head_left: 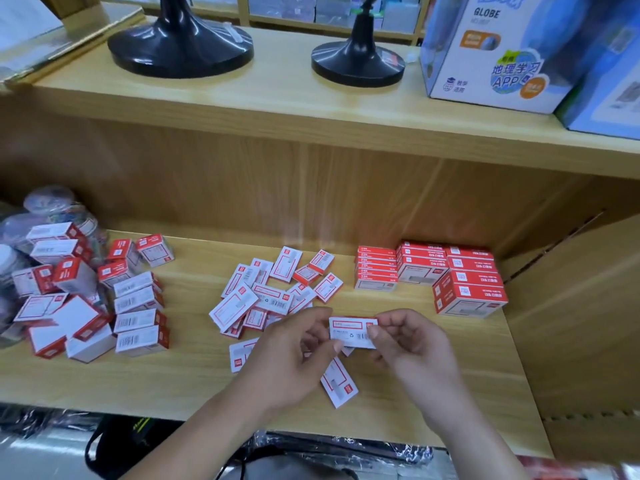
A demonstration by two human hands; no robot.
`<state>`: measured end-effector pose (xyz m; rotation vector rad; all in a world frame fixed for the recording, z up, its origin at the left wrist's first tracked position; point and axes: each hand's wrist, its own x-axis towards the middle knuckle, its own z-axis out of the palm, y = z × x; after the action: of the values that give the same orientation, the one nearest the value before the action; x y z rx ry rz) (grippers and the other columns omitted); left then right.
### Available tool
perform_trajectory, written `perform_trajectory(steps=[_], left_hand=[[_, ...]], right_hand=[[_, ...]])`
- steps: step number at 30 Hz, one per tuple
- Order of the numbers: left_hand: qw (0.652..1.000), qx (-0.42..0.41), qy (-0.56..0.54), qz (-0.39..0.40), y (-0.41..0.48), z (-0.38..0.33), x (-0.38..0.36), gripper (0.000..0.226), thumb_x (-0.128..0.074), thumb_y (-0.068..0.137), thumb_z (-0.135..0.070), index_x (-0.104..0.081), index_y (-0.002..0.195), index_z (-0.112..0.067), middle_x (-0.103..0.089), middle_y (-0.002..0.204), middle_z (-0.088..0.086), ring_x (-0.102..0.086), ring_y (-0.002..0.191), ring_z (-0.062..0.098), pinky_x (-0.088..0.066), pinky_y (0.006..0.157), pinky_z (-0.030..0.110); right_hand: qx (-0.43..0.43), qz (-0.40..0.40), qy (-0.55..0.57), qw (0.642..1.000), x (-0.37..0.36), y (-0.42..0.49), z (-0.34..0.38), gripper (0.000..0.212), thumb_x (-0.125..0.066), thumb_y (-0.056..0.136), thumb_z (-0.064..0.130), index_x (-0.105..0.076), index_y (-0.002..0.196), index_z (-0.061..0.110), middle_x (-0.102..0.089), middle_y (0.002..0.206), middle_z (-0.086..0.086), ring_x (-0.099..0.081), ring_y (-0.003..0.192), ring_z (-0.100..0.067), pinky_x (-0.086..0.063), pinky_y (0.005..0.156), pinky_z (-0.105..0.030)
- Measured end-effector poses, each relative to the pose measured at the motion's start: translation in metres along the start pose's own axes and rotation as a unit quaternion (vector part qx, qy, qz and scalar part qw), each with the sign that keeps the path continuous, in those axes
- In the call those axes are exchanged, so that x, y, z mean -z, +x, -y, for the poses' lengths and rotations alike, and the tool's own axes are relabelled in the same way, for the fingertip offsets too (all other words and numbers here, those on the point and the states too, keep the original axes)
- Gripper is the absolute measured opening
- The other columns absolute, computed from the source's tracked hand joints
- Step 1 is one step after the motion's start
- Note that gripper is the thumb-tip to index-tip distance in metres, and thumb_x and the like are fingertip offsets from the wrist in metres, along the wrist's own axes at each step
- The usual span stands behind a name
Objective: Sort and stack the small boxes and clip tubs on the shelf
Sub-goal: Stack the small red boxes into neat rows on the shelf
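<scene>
A small white and red box (350, 332) is held just above the wooden shelf (194, 372), gripped at its ends by my left hand (291, 355) and my right hand (412, 351). Behind it lies a loose heap of small flat boxes (273, 292), and one more box (338, 384) lies under my hands. At the back right stand neat stacks of red boxes (433, 271). A jumbled pile of larger boxes (93, 296) sits at the left, with clear clip tubs (52, 206) behind it.
The upper shelf (277, 109) carries two black stand bases (180, 39) and a globe carton (498, 50). A wooden side panel (581, 306) closes the shelf on the right. A dark bag (131, 441) lies below the shelf's front edge.
</scene>
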<state>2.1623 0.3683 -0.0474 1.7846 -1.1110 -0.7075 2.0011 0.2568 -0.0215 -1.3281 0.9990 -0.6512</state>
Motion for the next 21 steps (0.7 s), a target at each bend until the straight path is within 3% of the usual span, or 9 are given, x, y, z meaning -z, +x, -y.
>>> perform_trajectory(steps=[4, 8, 11, 13, 15, 18, 21], left_hand=[[0.998, -0.008, 0.029, -0.053, 0.000, -0.005, -0.006, 0.038, -0.070, 0.082, -0.051, -0.064, 0.119, -0.044, -0.066, 0.087, -0.015, -0.065, 0.072, 0.009, -0.053, 0.064, 0.026], [0.992, 0.011, -0.123, 0.016, 0.000, -0.019, -0.014, 0.014, -0.065, 0.093, -0.041, -0.071, 0.105, -0.037, -0.073, 0.088, -0.006, -0.069, 0.080, 0.011, -0.056, 0.073, 0.033], [0.985, 0.007, -0.173, 0.010, 0.003, -0.024, -0.014, 0.014, -0.065, 0.098, -0.025, -0.074, 0.106, -0.032, -0.076, 0.094, -0.006, -0.071, 0.087, 0.012, -0.055, 0.078, 0.030], [0.984, 0.014, -0.175, -0.010, 0.005, -0.020, -0.009, 0.020, -0.066, 0.098, -0.018, -0.074, 0.106, -0.034, -0.075, 0.090, -0.006, -0.070, 0.082, 0.013, -0.054, 0.074, 0.030], [0.989, 0.016, -0.144, -0.018, 0.007, -0.010, -0.004, 0.019, -0.065, 0.096, -0.025, -0.074, 0.109, -0.035, -0.073, 0.092, -0.005, -0.069, 0.082, 0.018, -0.056, 0.074, 0.037], [0.997, 0.014, -0.068, -0.018, 0.008, 0.002, 0.003, 0.025, -0.061, 0.092, -0.034, -0.075, 0.113, -0.036, -0.065, 0.094, -0.017, -0.066, 0.088, 0.012, -0.056, 0.080, 0.035], [0.997, 0.007, -0.070, -0.007, 0.010, -0.001, 0.003, 0.022, -0.061, 0.095, -0.033, -0.074, 0.113, -0.037, -0.067, 0.097, -0.014, -0.067, 0.095, 0.012, -0.057, 0.083, 0.039]], right_hand=[[0.058, 0.011, -0.030, 0.998, -0.007, -0.002, -0.003, 0.011, -0.064, 0.093, 0.002, -0.058, 0.093, 0.012, -0.076, 0.083, -0.010, -0.073, 0.078, -0.032, -0.057, 0.071, -0.041], [0.130, 0.056, -0.089, 0.986, -0.013, -0.006, -0.003, 0.019, -0.063, 0.091, -0.004, -0.055, 0.090, 0.013, -0.073, 0.085, 0.004, -0.071, 0.078, -0.015, -0.053, 0.068, -0.024], [0.158, 0.116, -0.107, 0.975, -0.014, -0.011, -0.006, 0.023, -0.060, 0.091, -0.010, -0.064, 0.097, 0.012, -0.072, 0.112, 0.004, -0.072, 0.099, -0.018, -0.057, 0.084, -0.027], [0.160, 0.154, -0.142, 0.965, -0.009, -0.011, -0.003, 0.043, -0.051, 0.089, -0.013, -0.070, 0.110, 0.020, -0.067, 0.126, 0.008, -0.069, 0.110, -0.018, -0.054, 0.093, -0.027], [0.129, 0.150, -0.153, 0.968, 0.000, -0.006, 0.000, 0.053, -0.048, 0.088, -0.014, -0.069, 0.113, 0.028, -0.070, 0.118, 0.011, -0.071, 0.103, -0.014, -0.055, 0.087, -0.025], [0.120, 0.050, -0.182, 0.975, 0.010, 0.009, 0.001, 0.042, -0.065, 0.089, -0.003, -0.064, 0.115, 0.030, -0.071, 0.110, 0.012, -0.071, 0.084, -0.015, -0.056, 0.071, -0.027], [0.068, 0.065, -0.148, 0.984, 0.006, 0.016, 0.002, 0.041, -0.073, 0.087, 0.002, -0.065, 0.120, 0.027, -0.074, 0.104, 0.008, -0.072, 0.083, -0.013, -0.057, 0.075, -0.028]])
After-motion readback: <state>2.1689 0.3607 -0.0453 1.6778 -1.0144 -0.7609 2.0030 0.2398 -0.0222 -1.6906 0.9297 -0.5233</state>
